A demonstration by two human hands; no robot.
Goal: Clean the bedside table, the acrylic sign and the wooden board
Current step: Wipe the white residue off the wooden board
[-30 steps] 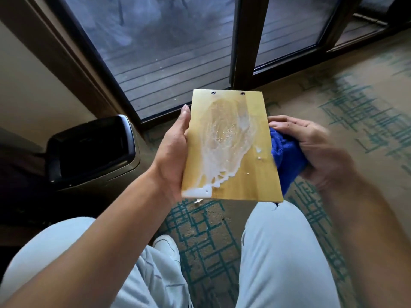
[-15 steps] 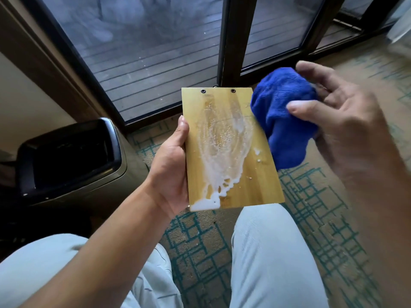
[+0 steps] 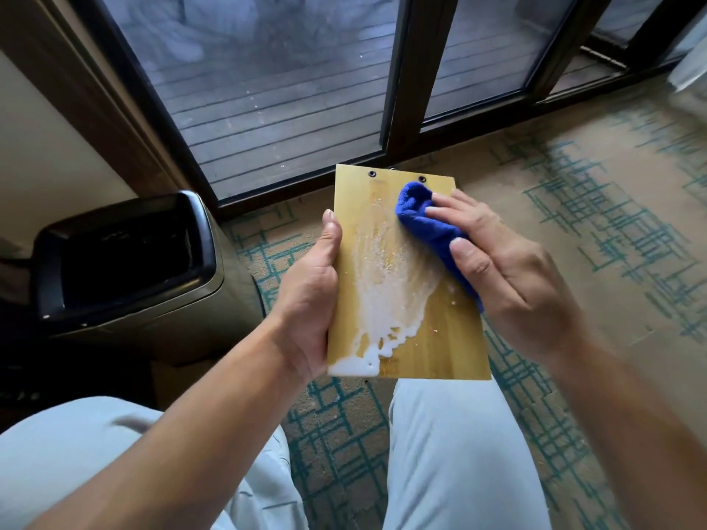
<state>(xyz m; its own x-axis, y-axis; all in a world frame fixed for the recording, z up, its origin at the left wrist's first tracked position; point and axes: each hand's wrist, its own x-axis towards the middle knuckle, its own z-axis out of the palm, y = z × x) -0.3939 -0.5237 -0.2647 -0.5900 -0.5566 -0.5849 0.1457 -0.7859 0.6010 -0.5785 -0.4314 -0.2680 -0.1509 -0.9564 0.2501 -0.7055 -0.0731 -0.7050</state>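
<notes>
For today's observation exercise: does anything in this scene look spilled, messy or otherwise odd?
Yes. White foamy liquid is smeared down the board and has pooled and dripped at its lower left corner. The left hand holds the board while the right hand presses a blue cloth near its top.

Cloth (image 3: 428, 227) on board (image 3: 432, 338), bin (image 3: 126, 269) left

Wooden board (image 3: 432, 338) showing yellow-tan, white foam smear (image 3: 382, 296). Cloth (image 3: 428, 227) showing bright blue. Carpet (image 3: 597, 231) showing beige, teal crosshatch lines. Bin (image 3: 153, 300) showing black rim, grey body. Trousers (image 3: 455, 453) showing pale blue.
</notes>
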